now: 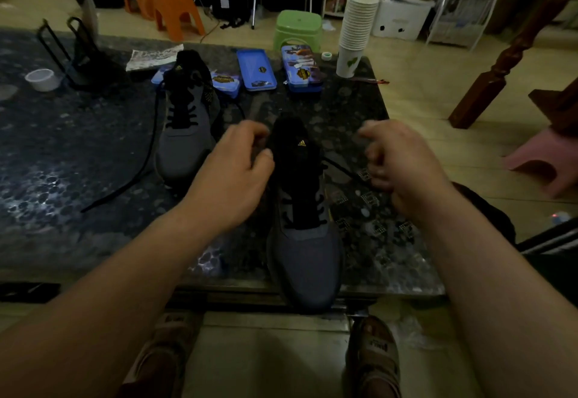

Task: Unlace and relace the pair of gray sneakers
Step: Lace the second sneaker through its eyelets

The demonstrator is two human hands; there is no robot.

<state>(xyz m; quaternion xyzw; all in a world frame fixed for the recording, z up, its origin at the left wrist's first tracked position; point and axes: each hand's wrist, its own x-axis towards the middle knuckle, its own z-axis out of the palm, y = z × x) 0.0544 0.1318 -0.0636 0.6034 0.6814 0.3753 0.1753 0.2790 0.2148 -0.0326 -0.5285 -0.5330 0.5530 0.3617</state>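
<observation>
Head view: near sneaker [305, 253] on bench [93, 163], 2nd sneaker [187, 134] behind-left of it; right hand [397, 163] pinches lace [341, 169] right of it; left hand [237, 163] curled at its tongue, grip unclear. Best to pull both ends evenly.

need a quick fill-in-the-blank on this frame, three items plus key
1. The black lace from the near sneaker runs into the fingers of the ___ hand.
2. The far sneaker trails a loose lace toward the table's ___ side.
3. The stool nearest the paper cups is ___.
Missing words: right; left; green.
</observation>
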